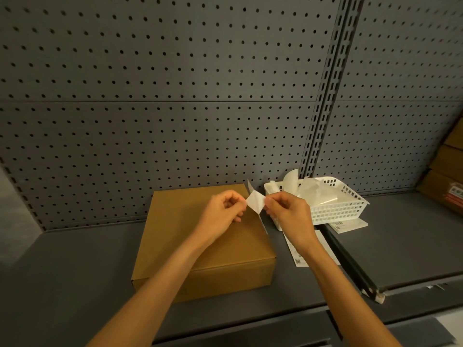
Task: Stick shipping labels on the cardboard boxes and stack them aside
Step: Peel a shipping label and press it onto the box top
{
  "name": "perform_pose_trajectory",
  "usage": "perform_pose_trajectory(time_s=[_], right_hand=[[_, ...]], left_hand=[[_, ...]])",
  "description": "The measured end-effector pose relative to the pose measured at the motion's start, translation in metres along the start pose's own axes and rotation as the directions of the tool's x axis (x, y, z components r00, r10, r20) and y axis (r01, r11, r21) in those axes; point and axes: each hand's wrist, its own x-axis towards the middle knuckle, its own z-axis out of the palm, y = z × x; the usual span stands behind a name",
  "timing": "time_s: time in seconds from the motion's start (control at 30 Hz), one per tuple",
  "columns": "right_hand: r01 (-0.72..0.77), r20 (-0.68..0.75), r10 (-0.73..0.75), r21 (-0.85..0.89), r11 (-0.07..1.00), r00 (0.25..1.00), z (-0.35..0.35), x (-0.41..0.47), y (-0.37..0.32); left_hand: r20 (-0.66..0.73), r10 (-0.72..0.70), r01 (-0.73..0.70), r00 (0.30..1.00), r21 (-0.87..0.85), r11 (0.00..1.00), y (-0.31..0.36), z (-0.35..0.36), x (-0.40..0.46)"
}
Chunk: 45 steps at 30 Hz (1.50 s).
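Both hands pinch one white label between them, the left hand at its left edge, the right hand at its right, above the cardboard box's back right corner on the shelf.

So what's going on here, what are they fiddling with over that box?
A person is peeling a shipping label, pinching it between the left hand and the right hand just above a closed cardboard box on a grey shelf. No label shows on the box top yet. Beside it, a white basket holds what looks like peeled backing paper, with more label sheets lying flat near it. More boxes sit stacked at the far right.
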Motion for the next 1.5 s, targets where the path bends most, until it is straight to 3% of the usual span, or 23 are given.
perform_pose_trajectory(time_s=[0.2, 1.07, 1.23, 1.5], right_hand=[[-0.078, -0.087, 0.092, 0.161, 0.984, 0.992, -0.019, 0.005, -0.003], [-0.099, -0.367, 0.133, 0.111, 0.989, 0.920, -0.132, -0.001, 0.012], [-0.102, -0.413, 0.141, 0.114, 0.988, 0.900, -0.155, -0.007, 0.015], [-0.103, -0.437, 0.122, 0.066, 0.992, 0.891, -0.164, -0.020, 0.013]], left_hand=[[-0.089, -0.009, 0.012, 0.996, 0.031, 0.999, -0.001, 0.000, 0.004], [-0.337, -0.094, 0.134, 0.937, 0.097, 0.986, 0.006, 0.001, 0.033], [-0.322, -0.101, 0.134, 0.941, 0.082, 0.988, 0.012, 0.014, 0.043], [-0.165, -0.047, 0.061, 0.985, 0.082, 0.995, 0.033, 0.051, 0.065]])
